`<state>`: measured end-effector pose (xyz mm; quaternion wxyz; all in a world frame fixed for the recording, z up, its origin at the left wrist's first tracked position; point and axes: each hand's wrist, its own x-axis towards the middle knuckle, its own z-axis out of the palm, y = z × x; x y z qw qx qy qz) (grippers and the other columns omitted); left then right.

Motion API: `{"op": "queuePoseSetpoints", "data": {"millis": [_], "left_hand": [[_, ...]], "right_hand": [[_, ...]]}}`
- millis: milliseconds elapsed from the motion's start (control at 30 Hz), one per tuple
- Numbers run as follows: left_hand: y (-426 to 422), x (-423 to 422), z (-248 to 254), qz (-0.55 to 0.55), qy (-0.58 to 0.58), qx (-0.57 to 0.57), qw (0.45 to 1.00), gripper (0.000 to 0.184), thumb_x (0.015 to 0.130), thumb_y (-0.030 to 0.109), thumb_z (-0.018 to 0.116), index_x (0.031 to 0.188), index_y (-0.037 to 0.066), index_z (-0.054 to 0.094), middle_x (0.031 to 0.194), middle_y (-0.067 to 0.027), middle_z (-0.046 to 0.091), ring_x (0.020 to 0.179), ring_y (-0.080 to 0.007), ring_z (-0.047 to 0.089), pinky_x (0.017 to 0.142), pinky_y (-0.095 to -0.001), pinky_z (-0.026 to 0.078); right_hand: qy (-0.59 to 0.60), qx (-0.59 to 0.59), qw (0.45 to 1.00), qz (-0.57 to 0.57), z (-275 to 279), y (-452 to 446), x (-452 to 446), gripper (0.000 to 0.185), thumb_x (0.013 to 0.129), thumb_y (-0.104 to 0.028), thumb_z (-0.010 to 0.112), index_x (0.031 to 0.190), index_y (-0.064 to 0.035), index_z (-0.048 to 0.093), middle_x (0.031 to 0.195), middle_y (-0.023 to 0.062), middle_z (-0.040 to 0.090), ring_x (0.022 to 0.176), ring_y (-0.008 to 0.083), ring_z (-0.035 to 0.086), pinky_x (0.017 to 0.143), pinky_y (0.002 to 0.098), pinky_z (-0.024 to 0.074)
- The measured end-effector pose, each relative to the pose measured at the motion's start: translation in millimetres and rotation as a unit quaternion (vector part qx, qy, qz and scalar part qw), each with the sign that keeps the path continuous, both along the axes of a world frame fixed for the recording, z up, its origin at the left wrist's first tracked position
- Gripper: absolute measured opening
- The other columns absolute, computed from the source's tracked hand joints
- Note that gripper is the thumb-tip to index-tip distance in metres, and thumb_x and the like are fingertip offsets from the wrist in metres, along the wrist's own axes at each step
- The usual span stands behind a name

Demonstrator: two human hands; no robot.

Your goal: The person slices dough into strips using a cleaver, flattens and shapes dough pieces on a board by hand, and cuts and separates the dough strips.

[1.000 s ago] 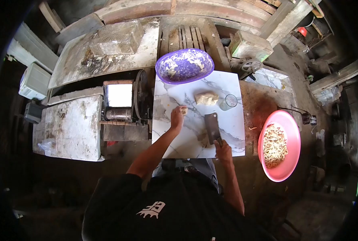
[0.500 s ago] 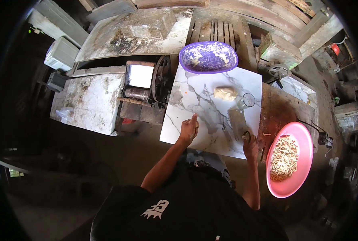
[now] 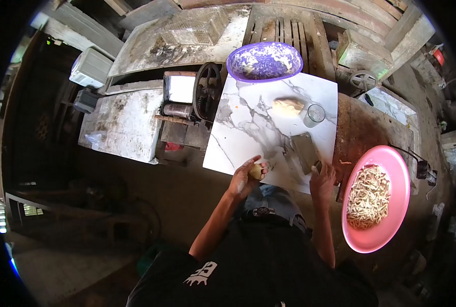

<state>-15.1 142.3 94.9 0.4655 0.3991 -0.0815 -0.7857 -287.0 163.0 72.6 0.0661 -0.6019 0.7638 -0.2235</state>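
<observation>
My left hand (image 3: pixel 242 180) is at the front edge of the marble-patterned table (image 3: pixel 228 148), palm turned upward. Its fingers curl round a small piece of pale dough (image 3: pixel 257 172). At the right front, my right hand (image 3: pixel 322 180) grips the handle of a cleaver (image 3: pixel 304 152), whose wide grey blade lies on or just over the tabletop. Beyond the blade sit a larger lump of dough (image 3: pixel 288 107) and a drinking glass (image 3: pixel 314 116).
A purple tub (image 3: pixel 263 79) smeared with flour or dough stands at the table's far edge. On the right, a pink tub (image 3: pixel 399 204) holds many pale dough strips (image 3: pixel 368 197). A machine with a large wheel (image 3: pixel 206 92) stands left of the table.
My left hand has turned over, so the dough piece in it now shows. My right hand keeps hold of the cleaver. The whole view has shifted slightly.
</observation>
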Motion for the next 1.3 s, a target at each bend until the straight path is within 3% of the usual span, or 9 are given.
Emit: {"op": "queuePoseSetpoints", "data": {"millis": [233,333,467,567,767,833,967,1067,1300], "left_hand": [[11,-26,-17,-0.017,-0.028,0.051,0.998,0.054,0.100,0.050,0.043,0.058,0.019,0.028,0.052,0.0047,0.031,0.042,-0.0102,0.027,0.043,-0.0291,0.025],[16,-32,-29,-0.082,-0.070,-0.019,0.994,0.057,0.102,0.055,0.027,0.101,0.007,0.057,0.089,-0.0084,0.063,0.078,-0.0190,0.060,0.073,-0.0346,0.051],[19,-43,48,-0.079,0.085,0.103,0.988,0.084,0.092,0.073,0.026,0.136,0.005,0.045,0.121,-0.0099,0.058,0.106,-0.0195,0.058,0.094,-0.0353,0.046],[26,-38,2,-0.076,0.336,0.036,0.938,0.088,0.089,0.077,0.026,0.140,0.007,0.042,0.119,-0.0062,0.058,0.107,-0.0189,0.057,0.099,-0.0337,0.042],[34,-53,29,-0.111,0.025,-0.051,0.992,0.075,0.098,0.063,0.030,0.146,0.007,0.035,0.141,-0.0074,0.047,0.131,-0.0204,0.042,0.112,-0.0366,0.029],[29,-53,19,-0.163,0.159,0.023,0.974,0.084,0.095,0.067,0.031,0.151,0.005,0.026,0.157,-0.0116,0.025,0.146,-0.0239,0.019,0.118,-0.0372,0.015],[23,-46,30,-0.192,0.023,0.077,0.978,0.090,0.093,0.073,0.025,0.149,0.003,0.027,0.153,-0.0158,0.032,0.143,-0.0263,0.026,0.117,-0.0382,0.020],[0,-43,27,-0.129,0.109,0.035,0.985,0.086,0.094,0.072,0.025,0.148,0.004,0.028,0.149,-0.0162,0.037,0.138,-0.0268,0.034,0.114,-0.0383,0.024],[-72,-41,18,0.066,-0.118,-0.138,0.981,0.081,0.099,0.062,0.025,0.151,0.001,0.017,0.151,-0.0177,0.032,0.140,-0.0267,0.030,0.116,-0.0373,0.021]], "right_hand": [[-0.246,-0.028,0.936,0.251,39,6,83,0.042,0.092,-0.024,0.060,0.125,0.0006,0.054,0.124,0.0202,0.055,0.118,0.0375,0.051,0.102,0.0456,0.0385],[-0.247,-0.063,0.906,0.337,56,7,102,0.043,0.093,-0.027,0.056,0.126,0.0006,0.054,0.128,0.0218,0.054,0.121,0.0389,0.049,0.105,0.0477,0.0357],[-0.220,-0.119,0.900,0.357,27,5,100,0.042,0.095,-0.029,0.052,0.123,0.0006,0.055,0.130,0.0233,0.053,0.125,0.0409,0.048,0.107,0.0503,0.0341],[-0.261,-0.133,0.906,0.306,7,1,93,0.039,0.096,-0.030,0.051,0.119,0.0010,0.058,0.125,0.0222,0.058,0.122,0.0397,0.051,0.105,0.0483,0.0375],[-0.415,-0.115,0.882,0.192,-6,-5,89,0.028,0.097,-0.020,0.050,0.104,0.0038,0.063,0.098,0.0177,0.068,0.086,0.0270,0.068,0.080,0.0360,0.0524],[-0.473,-0.054,0.879,0.042,-11,-17,88,0.032,0.099,-0.021,0.047,0.090,0.0043,0.064,0.075,0.0121,0.067,0.066,0.0207,0.064,0.065,0.0339,0.0516],[-0.401,-0.121,0.908,0.008,6,-40,87,0.055,0.102,-0.035,0.043,0.065,0.0017,0.059,0.051,0.0045,0.056,0.043,0.0138,0.050,0.046,0.0320,0.0402],[-0.343,-0.134,0.930,0.021,17,-48,110,0.051,0.100,-0.027,0.046,0.059,0.0016,0.056,0.048,0.0075,0.053,0.044,0.0174,0.051,0.045,0.0348,0.0388],[-0.480,-0.028,0.864,0.147,81,-29,176,0.047,0.106,-0.033,0.032,0.124,0.0053,0.054,0.123,0.0175,0.057,0.116,0.0245,0.053,0.099,0.0351,0.0389]]}}
